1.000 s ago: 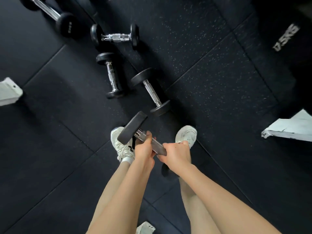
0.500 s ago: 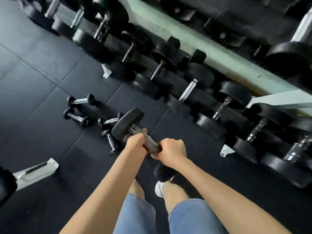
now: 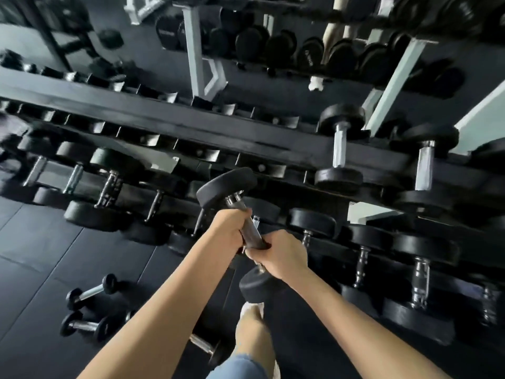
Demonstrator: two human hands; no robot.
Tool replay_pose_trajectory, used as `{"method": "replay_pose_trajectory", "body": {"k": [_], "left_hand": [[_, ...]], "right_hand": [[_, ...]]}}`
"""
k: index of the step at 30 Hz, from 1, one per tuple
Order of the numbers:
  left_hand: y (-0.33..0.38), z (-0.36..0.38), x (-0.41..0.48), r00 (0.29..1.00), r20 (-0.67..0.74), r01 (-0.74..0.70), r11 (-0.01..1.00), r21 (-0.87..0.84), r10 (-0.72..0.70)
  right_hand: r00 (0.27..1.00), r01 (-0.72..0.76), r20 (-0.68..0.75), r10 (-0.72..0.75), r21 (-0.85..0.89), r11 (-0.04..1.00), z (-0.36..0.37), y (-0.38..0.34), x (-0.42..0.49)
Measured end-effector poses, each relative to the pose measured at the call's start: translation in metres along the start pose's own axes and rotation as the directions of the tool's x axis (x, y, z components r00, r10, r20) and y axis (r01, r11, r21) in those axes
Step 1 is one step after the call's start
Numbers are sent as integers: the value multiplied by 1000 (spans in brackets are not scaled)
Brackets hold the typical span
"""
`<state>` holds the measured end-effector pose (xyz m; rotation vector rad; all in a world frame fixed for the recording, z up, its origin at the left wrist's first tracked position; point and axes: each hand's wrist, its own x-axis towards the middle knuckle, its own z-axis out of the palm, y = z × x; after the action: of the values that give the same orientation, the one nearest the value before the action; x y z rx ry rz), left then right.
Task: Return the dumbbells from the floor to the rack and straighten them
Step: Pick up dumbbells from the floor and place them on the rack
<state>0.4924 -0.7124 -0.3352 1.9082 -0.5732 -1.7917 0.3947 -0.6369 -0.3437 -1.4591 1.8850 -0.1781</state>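
Both hands grip one dumbbell (image 3: 247,231) by its handle, held in the air just in front of the rack (image 3: 191,127); the left hand (image 3: 232,228) and right hand (image 3: 281,254) have fingers clenched round the bar; three smaller dumbbells (image 3: 91,291) lie on the floor (image 3: 35,242).

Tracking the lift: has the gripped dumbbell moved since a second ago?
Yes. The dumbbell, held by left hand and right hand, rose from floor toward the rack.

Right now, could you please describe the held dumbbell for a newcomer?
Find the long black rack. In front of its middle, one dumbbell is tilted in mid-air, gripped by left hand and right hand; all others rest on rack or floor.
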Motion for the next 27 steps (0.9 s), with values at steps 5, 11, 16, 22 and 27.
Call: {"method": "replay_pose_trajectory", "body": {"k": [5, 11, 16, 22, 27], "left_hand": [[67, 48, 40, 999, 36, -13, 1000, -13, 13], [154, 86, 118, 998, 50, -42, 989, 139, 35], [208, 109, 181, 997, 57, -69, 952, 297, 54], [223, 121, 236, 996, 76, -63, 912, 404, 35], [217, 122, 244, 990, 126, -112, 866, 488, 57]], "right_hand": [[995, -80, -52, 83, 56, 995, -43, -1, 66], [973, -175, -123, 196, 164, 971, -76, -18, 168], [939, -224, -199, 281, 268, 937, -80, -31, 241], [904, -293, -219, 367, 308, 905, -64, -31, 294], [903, -325, -163, 397, 346, 880, -64, -20, 300]]}}
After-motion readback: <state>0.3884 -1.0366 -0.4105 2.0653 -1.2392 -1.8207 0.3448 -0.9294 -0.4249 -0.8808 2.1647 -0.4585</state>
